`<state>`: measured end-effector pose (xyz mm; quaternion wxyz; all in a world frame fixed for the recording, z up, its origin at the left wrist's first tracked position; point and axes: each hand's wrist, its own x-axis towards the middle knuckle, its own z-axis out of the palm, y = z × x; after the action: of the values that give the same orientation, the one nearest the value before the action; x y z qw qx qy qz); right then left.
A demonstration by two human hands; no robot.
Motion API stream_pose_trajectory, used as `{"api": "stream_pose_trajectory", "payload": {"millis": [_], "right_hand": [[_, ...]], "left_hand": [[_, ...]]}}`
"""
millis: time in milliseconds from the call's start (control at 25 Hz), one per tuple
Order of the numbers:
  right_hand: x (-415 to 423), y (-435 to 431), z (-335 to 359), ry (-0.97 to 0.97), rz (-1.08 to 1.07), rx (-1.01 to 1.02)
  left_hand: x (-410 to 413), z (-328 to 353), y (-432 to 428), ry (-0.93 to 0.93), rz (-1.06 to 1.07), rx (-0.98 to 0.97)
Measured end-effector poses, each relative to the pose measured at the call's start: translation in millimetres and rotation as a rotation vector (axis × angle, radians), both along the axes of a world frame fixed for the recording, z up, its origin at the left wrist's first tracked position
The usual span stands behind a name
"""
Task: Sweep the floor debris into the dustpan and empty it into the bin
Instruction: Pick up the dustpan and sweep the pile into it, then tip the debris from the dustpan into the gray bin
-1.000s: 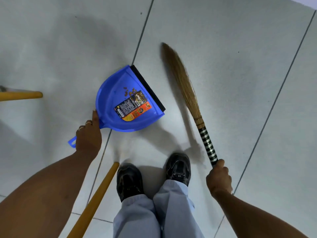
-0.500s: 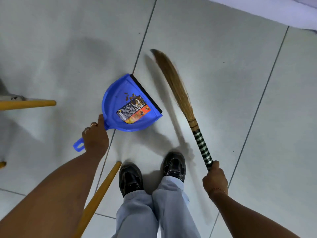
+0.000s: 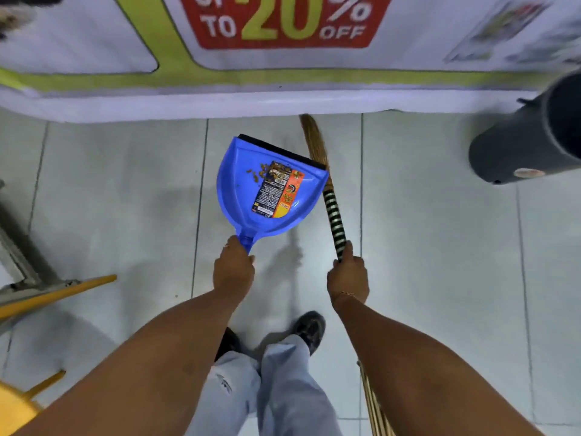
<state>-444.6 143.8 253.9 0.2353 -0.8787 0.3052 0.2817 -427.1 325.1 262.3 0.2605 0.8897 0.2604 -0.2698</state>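
Note:
A blue dustpan [image 3: 242, 184] with a black lip and a printed label is held above the floor in front of me. Brown debris [image 3: 267, 171] lies inside it near the lip. My left hand [image 3: 233, 272] grips its handle. My right hand [image 3: 347, 275] grips the striped handle of a straw broom [image 3: 333, 212], whose bristles point away toward the banner, just right of the pan. A dark grey bin [image 3: 528, 143] stands at the far right, tilted in view, its opening partly cut off by the frame edge.
A white banner [image 3: 283, 58] with red and green print hangs across the far side, down to the tiled floor. Yellow chair legs [image 3: 59, 294] and a metal frame [image 3: 19, 262] stand at left. More straw [image 3: 374, 407] shows behind my right arm. My feet are below.
The view has swung up toward the banner and bin. The dustpan has been lifted off the floor and turned lip-forward. The broom now points straight ahead beside it.

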Motion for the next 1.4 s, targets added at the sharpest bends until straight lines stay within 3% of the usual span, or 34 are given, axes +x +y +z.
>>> {"api": "stream_pose_trajectory", "payload": {"millis": [160,320,760,1000,1160,1280,1400], "right_hand": [[10.7,-70.5,62.2,-0.046,-0.078,0.039],[28.5,-140.0,86.9,-0.048,-0.193,0.066],[159.7,-379.0,41.0,0.113,-0.334,0.03],[177.8,-487.6,25.5,0.283,-0.291,0.062],[184.8,-542.6,17.9,0.324,-0.269,0.101],[189.6,-572.6,16.9,0.344,-0.269,0.132],[199.4,-599.3,10.1,0.344,-0.243,0.136]], "left_hand": [[28.5,69.9,-62.5,-0.062,0.021,-0.018],[69.6,88.9,-116.9,-0.12,-0.083,-0.057],[271.9,50.7,-357.9,-0.049,-0.629,-0.065],[354.3,41.3,-499.0,0.035,-0.911,-0.041],[400.3,39.1,-606.5,0.189,-1.068,-0.111],[417.7,34.4,-667.9,0.345,-1.074,-0.167],[426.3,21.3,-709.1,0.499,-0.826,-0.259]]}}
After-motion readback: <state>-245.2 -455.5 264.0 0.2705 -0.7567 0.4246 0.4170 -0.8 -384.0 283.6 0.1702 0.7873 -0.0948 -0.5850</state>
